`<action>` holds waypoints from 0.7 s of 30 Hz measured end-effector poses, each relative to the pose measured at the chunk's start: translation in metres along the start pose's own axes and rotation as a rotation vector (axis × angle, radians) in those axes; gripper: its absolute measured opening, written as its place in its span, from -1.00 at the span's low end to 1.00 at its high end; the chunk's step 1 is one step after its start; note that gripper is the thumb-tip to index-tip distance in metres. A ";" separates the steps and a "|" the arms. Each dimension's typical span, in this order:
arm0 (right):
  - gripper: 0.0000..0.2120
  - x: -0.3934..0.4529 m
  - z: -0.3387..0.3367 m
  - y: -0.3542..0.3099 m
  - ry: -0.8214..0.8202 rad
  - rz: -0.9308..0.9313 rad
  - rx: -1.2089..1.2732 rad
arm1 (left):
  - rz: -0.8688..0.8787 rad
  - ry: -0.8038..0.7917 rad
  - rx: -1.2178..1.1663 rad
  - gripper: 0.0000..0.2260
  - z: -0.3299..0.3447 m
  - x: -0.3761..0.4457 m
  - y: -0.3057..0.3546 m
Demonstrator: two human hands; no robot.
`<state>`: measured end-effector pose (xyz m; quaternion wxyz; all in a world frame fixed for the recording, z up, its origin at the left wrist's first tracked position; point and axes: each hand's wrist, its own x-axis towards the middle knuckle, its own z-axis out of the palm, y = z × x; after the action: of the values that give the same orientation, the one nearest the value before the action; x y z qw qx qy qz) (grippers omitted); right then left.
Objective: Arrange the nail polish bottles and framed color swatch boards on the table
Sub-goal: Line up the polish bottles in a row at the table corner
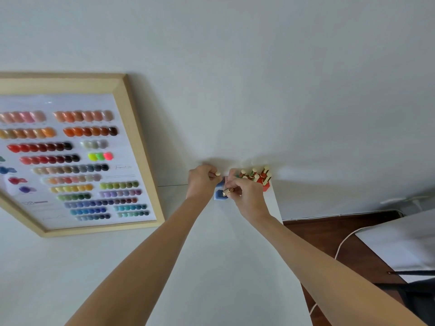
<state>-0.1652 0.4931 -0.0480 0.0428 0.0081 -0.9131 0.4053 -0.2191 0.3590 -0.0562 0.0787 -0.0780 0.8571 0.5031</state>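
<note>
From the head camera, both arms reach to the far right corner of the white counter (223, 255), where it meets the wall. The left hand (203, 182) is curled around a small bottle of which only the cream cap (218, 173) shows past the fingers. The right hand (244, 196) pinches a blue nail polish bottle with a gold collar (221, 192), holding it at the neck just above the counter. Just beyond the right hand stands a tight cluster of red and green nail polish bottles with cream caps (257, 176), close to the counter's edge. On the left, a large swatch board in a pale wooden frame (128, 147) leans against the wall, its foot on the counter.

The bottles are probably glass: small, stiff, smooth, heavy for their size and breakable. Taking each by its cap or neck seems safest, since the cluster could topple like skittles. The frame looks light but awkward, and wants both hands on its side rails.
</note>
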 end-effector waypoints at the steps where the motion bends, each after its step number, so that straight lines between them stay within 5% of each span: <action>1: -0.81 0.002 0.002 0.000 0.002 -0.004 -0.017 | 0.002 -0.013 -0.006 -0.82 0.000 0.000 -0.002; 7: -0.79 0.013 0.012 -0.004 -0.022 -0.046 -0.096 | 0.151 0.052 0.163 -0.73 -0.001 -0.013 -0.028; 13: -0.79 0.020 0.016 -0.007 -0.029 -0.086 -0.156 | 0.000 -0.083 0.192 -0.57 0.014 -0.021 -0.045; 18: -0.77 0.014 0.012 -0.004 0.016 -0.123 -0.108 | -0.101 -0.033 0.036 -0.85 0.024 -0.016 -0.038; 21: -0.81 0.003 0.000 0.006 0.200 -0.127 0.006 | -0.116 -0.028 0.002 -0.85 0.028 -0.015 -0.036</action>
<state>-0.1682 0.4972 -0.0521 0.1591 0.0256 -0.9007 0.4034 -0.1953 0.3674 -0.0972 0.1198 -0.1207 0.8505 0.4978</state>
